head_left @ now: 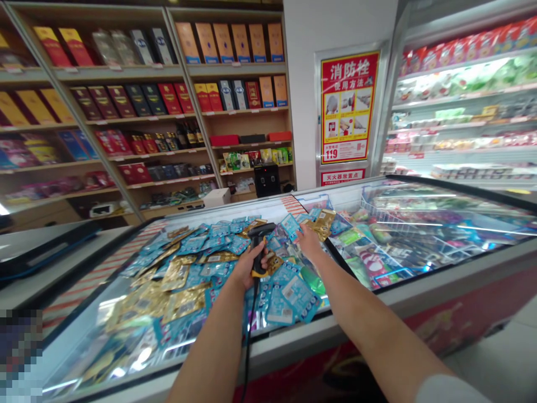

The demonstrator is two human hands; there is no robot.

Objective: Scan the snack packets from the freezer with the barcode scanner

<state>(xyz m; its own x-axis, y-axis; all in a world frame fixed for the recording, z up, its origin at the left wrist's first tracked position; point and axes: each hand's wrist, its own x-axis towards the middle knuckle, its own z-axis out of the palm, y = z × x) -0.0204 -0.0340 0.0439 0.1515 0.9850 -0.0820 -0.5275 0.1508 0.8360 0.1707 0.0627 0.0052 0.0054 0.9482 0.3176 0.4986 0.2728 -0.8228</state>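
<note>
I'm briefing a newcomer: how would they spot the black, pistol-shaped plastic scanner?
Start at the long glass-topped freezer, strewn with flat blue packets and shiny gold packets. Over them, the left hand grips the black, pistol-shaped plastic scanner. Unlike the packets, it has a yellow-trimmed handle trailing a black cord.

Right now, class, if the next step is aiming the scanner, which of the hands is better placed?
Probably the left hand: it grips the handheld scanner, while the right hand has its fingertips at a blue packet.
</note>
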